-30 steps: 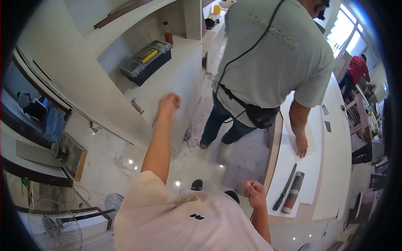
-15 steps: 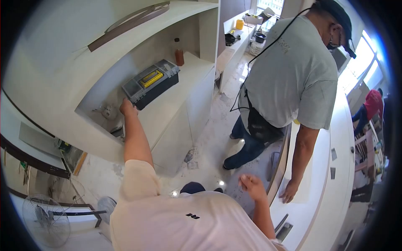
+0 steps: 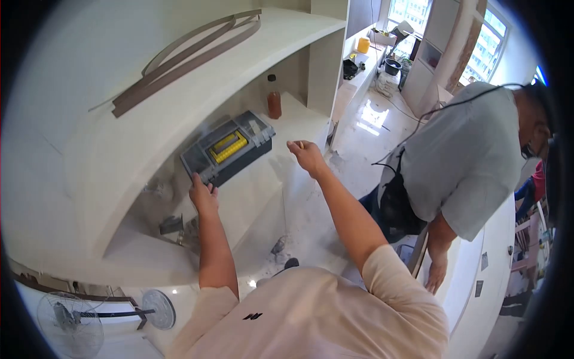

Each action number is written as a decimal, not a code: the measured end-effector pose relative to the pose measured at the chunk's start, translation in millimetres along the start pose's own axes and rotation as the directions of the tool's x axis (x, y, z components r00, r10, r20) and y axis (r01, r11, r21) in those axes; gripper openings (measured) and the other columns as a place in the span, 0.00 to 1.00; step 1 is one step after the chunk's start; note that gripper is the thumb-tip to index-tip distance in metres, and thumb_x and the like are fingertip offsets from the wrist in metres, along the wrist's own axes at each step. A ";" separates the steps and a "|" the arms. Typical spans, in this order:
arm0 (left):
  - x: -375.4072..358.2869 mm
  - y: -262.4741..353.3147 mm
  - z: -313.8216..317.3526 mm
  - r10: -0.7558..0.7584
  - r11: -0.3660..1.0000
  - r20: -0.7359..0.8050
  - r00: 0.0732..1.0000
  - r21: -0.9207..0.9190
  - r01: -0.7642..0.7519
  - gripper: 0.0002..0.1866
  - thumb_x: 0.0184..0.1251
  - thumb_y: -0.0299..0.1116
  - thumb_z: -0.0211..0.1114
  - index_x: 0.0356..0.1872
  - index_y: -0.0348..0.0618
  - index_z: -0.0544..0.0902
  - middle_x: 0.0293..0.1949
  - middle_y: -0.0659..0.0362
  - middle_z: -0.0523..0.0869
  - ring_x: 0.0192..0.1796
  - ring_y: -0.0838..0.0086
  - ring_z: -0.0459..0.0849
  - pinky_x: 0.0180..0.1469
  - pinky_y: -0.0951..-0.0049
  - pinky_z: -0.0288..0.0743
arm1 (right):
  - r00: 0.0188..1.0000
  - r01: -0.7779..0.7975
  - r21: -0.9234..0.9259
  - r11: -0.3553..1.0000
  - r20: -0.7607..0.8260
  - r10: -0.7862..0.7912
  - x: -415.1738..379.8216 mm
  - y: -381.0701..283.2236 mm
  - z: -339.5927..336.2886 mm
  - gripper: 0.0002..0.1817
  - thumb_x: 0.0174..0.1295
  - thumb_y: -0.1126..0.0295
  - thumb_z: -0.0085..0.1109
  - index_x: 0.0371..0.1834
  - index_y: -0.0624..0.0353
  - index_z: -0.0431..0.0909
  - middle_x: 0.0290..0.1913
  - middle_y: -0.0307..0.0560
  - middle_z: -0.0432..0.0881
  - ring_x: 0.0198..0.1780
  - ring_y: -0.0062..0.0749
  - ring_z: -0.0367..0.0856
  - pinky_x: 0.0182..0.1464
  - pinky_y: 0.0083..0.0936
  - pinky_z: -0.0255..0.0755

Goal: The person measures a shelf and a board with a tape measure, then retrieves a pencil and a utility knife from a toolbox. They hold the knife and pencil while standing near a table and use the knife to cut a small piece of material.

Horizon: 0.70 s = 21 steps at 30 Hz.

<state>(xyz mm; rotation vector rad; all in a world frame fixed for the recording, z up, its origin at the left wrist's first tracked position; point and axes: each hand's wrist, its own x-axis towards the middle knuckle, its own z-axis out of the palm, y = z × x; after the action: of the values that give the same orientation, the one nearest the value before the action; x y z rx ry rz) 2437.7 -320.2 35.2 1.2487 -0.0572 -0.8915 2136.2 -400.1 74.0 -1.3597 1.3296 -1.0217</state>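
Note:
A dark grey toolbox [image 3: 239,164] with a see-through lid and a yellow handle [image 3: 228,147] sits in the shelf recess, its lid down. My left hand [image 3: 204,195] grips its near left end by the latch, thumb on top and fingers partly hidden. My right hand [image 3: 308,158] is raised just off the toolbox's right end, not touching it. Its fingers are pressed together; whatever they hold, if anything, is too small to make out. Behind the toolbox a bottle of reddish-brown liquid [image 3: 274,103] with a dark cap stands upright.
Curved brown strips [image 3: 185,60] lie on the shelf top. A co-worker in a grey shirt [image 3: 460,161] leans over a white panel [image 3: 457,281] at the right. Left of the toolbox are a clear bag [image 3: 158,190] and a grey metal piece [image 3: 171,225]. A fan [image 3: 70,323] stands lower left.
My right hand has come up and left from beside my body to near the toolbox. My left hand stays at the toolbox's left end. The view has shifted, with the co-worker now further right.

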 end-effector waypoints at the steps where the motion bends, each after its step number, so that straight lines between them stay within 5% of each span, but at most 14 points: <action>1: -1.4 -1.2 0.5 0.014 1.000 0.013 1.000 0.008 -0.015 0.37 0.67 0.56 0.58 0.67 0.38 0.64 0.60 0.47 0.70 0.56 0.57 0.75 0.54 0.58 0.72 | 1.000 -0.016 -0.046 0.999 0.025 0.017 22.1 -2.9 4.0 0.26 0.62 0.51 0.59 0.41 0.71 0.80 0.35 0.49 0.84 0.37 0.30 0.79 0.42 0.26 0.72; 4: -3.1 2.1 1.4 0.023 0.999 0.023 0.999 0.039 -0.023 0.39 0.66 0.58 0.58 0.68 0.39 0.62 0.57 0.48 0.71 0.49 0.58 0.79 0.50 0.61 0.75 | 0.996 0.084 -0.144 0.986 -0.008 -0.086 88.6 -1.2 19.2 0.28 0.61 0.48 0.60 0.42 0.70 0.81 0.32 0.47 0.82 0.33 0.31 0.75 0.39 0.27 0.71; 7: 4.8 8.6 -3.1 -0.041 0.997 -0.013 0.999 0.069 0.042 0.38 0.66 0.59 0.59 0.67 0.41 0.63 0.55 0.48 0.73 0.42 0.59 0.81 0.45 0.61 0.78 | 0.999 0.001 -0.219 0.976 0.035 0.007 148.5 -2.2 38.4 0.33 0.57 0.45 0.62 0.44 0.71 0.80 0.35 0.51 0.82 0.39 0.38 0.79 0.44 0.31 0.72; 11: 11.9 1.9 2.6 -0.056 0.998 -0.001 0.998 0.006 0.056 0.35 0.66 0.59 0.60 0.62 0.42 0.66 0.50 0.50 0.76 0.37 0.60 0.82 0.39 0.64 0.79 | 0.975 0.148 -0.074 0.986 0.177 -0.133 204.7 5.6 72.7 0.36 0.55 0.45 0.65 0.48 0.74 0.79 0.44 0.57 0.82 0.48 0.39 0.79 0.50 0.31 0.72; 15: 15.7 3.4 4.8 -0.039 0.999 0.009 0.999 -0.001 0.039 0.30 0.66 0.56 0.60 0.58 0.43 0.70 0.46 0.50 0.79 0.36 0.61 0.83 0.40 0.65 0.80 | 0.925 -0.045 -0.203 0.978 0.361 0.117 209.9 -5.4 80.0 0.36 0.55 0.50 0.66 0.51 0.78 0.75 0.44 0.56 0.83 0.48 0.41 0.81 0.51 0.33 0.73; 18: 25.2 1.7 -4.8 -0.013 0.999 -0.014 1.000 0.036 0.014 0.27 0.66 0.52 0.61 0.56 0.43 0.72 0.43 0.51 0.81 0.32 0.63 0.83 0.36 0.68 0.80 | 0.794 -0.380 0.146 0.913 0.558 0.242 203.8 -0.7 76.9 0.30 0.54 0.52 0.68 0.45 0.73 0.79 0.43 0.54 0.83 0.47 0.37 0.82 0.50 0.32 0.74; 19: 35.4 3.3 -3.7 0.004 0.999 -0.004 1.000 0.050 -0.004 0.26 0.66 0.51 0.62 0.55 0.43 0.73 0.41 0.51 0.82 0.30 0.64 0.83 0.33 0.70 0.80 | 0.800 -0.385 0.242 0.890 0.569 0.191 208.0 11.7 82.0 0.26 0.52 0.53 0.69 0.40 0.68 0.81 0.41 0.52 0.84 0.39 0.34 0.82 0.38 0.29 0.74; 21: 62.0 9.9 -9.3 -0.010 0.997 0.041 0.999 0.076 0.006 0.25 0.65 0.52 0.62 0.49 0.39 0.74 0.32 0.52 0.83 0.25 0.66 0.82 0.26 0.73 0.79 | 0.846 -0.324 0.139 0.936 0.485 0.221 197.1 8.1 69.7 0.27 0.50 0.52 0.70 0.39 0.68 0.81 0.37 0.49 0.82 0.31 0.32 0.78 0.30 0.27 0.68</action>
<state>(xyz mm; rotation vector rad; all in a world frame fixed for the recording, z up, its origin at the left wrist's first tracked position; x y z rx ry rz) 2489.4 -350.3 14.2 1.3019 -0.1204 -0.9294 2214.7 -591.4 42.0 -1.1157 0.9804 -0.5746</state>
